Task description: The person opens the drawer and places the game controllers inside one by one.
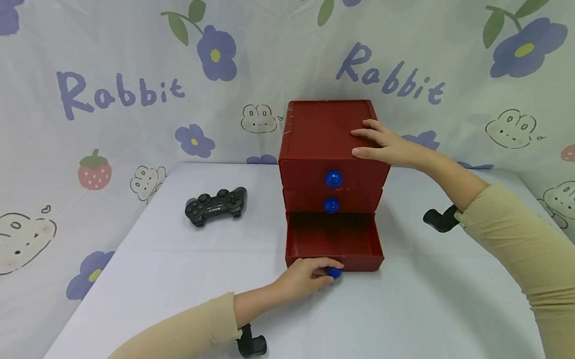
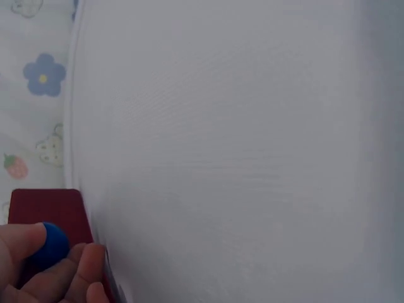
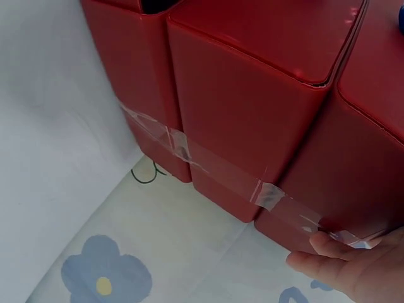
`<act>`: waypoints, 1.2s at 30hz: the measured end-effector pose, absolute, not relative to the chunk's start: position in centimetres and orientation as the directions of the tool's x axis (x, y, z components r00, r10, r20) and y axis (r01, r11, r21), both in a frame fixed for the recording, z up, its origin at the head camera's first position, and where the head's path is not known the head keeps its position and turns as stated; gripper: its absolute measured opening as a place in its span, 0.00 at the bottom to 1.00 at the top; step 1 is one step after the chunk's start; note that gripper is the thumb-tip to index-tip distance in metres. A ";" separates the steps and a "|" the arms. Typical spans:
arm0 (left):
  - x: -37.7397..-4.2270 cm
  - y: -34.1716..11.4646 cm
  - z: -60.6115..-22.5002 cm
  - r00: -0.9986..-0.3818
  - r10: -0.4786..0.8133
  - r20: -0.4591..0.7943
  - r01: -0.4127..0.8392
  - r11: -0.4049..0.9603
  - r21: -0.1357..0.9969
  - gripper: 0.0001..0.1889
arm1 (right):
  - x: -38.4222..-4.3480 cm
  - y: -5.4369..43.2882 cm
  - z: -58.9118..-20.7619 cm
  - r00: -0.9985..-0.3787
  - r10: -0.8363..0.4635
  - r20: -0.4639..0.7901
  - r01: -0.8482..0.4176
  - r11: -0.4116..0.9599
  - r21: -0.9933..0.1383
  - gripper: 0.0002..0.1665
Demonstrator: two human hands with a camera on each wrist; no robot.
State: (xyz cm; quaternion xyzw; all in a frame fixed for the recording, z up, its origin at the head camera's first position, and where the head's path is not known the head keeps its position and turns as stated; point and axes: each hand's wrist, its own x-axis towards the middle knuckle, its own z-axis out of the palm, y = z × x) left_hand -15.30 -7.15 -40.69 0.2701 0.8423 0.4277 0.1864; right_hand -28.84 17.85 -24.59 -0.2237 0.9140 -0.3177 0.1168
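Observation:
A red drawer cabinet (image 1: 331, 126) of stacked units stands on the white table, its bottom drawer (image 1: 334, 243) pulled out and showing a bare inside. My left hand (image 1: 304, 278) pinches the blue knob (image 1: 334, 273) of that drawer between thumb and fingers; the left wrist view shows the same knob (image 2: 52, 247) between the fingertips. My right hand (image 1: 385, 145) rests with spread fingers on the top right edge of the cabinet. In the right wrist view its fingers (image 3: 315, 265) lie beside the cabinet's taped red side (image 3: 246, 113). Two upper drawers are closed, each with a blue knob (image 1: 333, 179).
A black game controller (image 1: 216, 205) lies on the table (image 1: 175, 287) left of the cabinet. Behind hangs a patterned cloth (image 1: 258, 48) with flowers and rabbits. A black wrist device (image 1: 251, 343) sits below the left sleeve and another (image 1: 440, 220) beside the right sleeve.

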 end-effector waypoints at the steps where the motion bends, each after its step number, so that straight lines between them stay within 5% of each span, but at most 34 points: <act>1: -15.2 -7.2 -40.7 -0.777 0.623 -0.089 0.294 0.485 0.824 0.16 | -28.8 17.8 -24.6 -0.872 -0.483 -0.072 -0.333 0.697 -0.635 0.41; 12: -13.9 -7.8 -40.4 -0.652 0.740 -0.165 0.252 0.416 0.874 0.21 | -28.7 17.8 -24.5 -0.873 -0.482 -0.074 -0.334 0.703 -0.628 0.42; 23: -13.2 -7.9 -40.2 -0.663 0.717 -0.217 0.241 0.479 0.844 0.23 | -28.6 17.6 -24.4 -0.871 -0.486 -0.072 -0.334 0.695 -0.637 0.41; 36: -12.9 -8.7 -39.8 -0.557 0.776 -0.295 0.241 0.492 0.837 0.26 | -28.6 17.7 -24.5 -0.871 -0.487 -0.066 -0.337 0.689 -0.642 0.40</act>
